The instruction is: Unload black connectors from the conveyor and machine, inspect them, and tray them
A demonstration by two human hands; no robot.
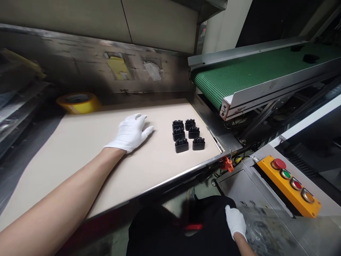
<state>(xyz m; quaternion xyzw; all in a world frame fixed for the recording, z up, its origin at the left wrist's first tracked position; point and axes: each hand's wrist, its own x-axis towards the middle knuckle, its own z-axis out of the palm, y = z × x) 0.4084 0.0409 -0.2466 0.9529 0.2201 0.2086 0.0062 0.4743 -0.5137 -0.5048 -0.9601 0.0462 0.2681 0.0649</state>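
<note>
My left hand (131, 133), in a white glove, rests on the beige mat (149, 167) with its thumb and fingers apart and nothing in it. To its right, several small black plastic parts (182, 145) stand upright in two columns, short prongs pointing up. They are apart from the hand. My right hand (236, 222), also white-gloved, lies on my dark-trousered thigh at the lower right. Its fingers look stretched out along the leg, and I see nothing held in it.
A roll of yellow tape (79, 103) lies at the mat's back left. Beyond the right corner runs a green conveyor belt (247, 76) carrying dark pieces. A yellow button box (289, 186) sits at right. An orange clamp-like piece (227, 164) is at the table's corner.
</note>
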